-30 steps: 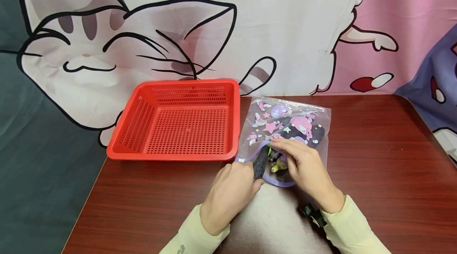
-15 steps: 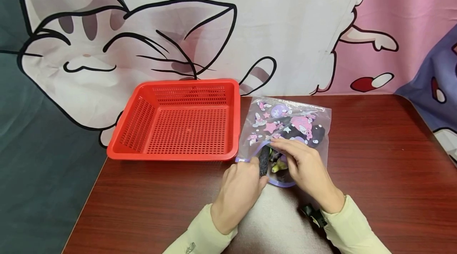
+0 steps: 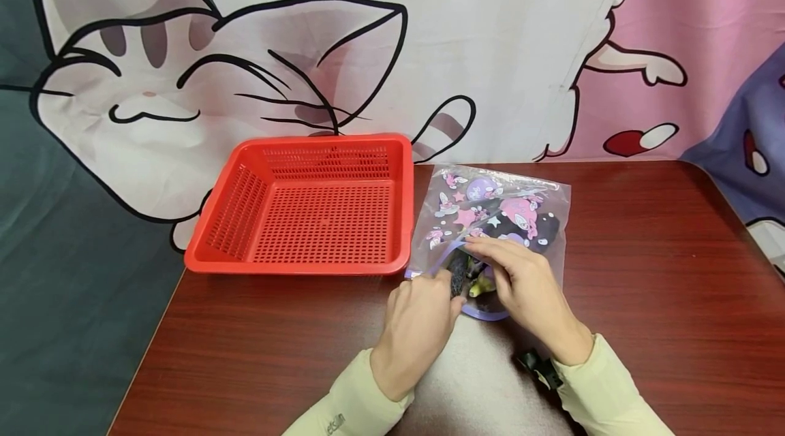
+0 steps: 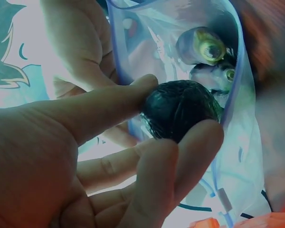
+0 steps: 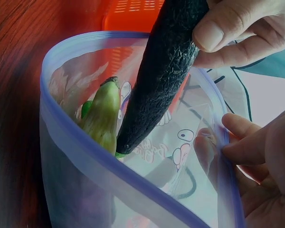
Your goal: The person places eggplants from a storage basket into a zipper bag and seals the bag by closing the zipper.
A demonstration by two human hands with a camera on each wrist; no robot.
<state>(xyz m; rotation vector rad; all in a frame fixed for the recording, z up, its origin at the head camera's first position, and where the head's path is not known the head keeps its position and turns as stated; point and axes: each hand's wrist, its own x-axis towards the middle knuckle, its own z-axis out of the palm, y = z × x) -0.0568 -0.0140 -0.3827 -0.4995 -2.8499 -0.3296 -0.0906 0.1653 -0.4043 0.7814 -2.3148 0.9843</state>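
Observation:
My left hand [image 3: 417, 330] holds a dark, wrinkled cucumber [image 5: 164, 66] by its upper end, between thumb and fingers. The cucumber's lower end reaches into the open mouth of a clear zip bag [image 5: 133, 180] with a purple rim and printed pink figures. At the rim, my right hand [image 3: 530, 289] pinches the bag's edge between thumb and fingers. Inside the bag stands an eggplant with a yellow-green top [image 5: 104, 109], its purplish body blurred behind the plastic. The left wrist view shows the cucumber's rounded end [image 4: 178, 111] and two stemmed vegetables deeper in the bag.
A red perforated plastic basket [image 3: 401, 266] stands left of the bag, near the back of the brown wooden table [image 3: 662, 272]. Behind the table hangs a cartoon-printed cloth [image 3: 521, 27]. A black strap [image 3: 538, 368] shows at the right wrist.
My left hand has moved to the right with the cucumber, and less of the cucumber shows beyond the fingers in the head view. The right hand stays at the bag's rim.

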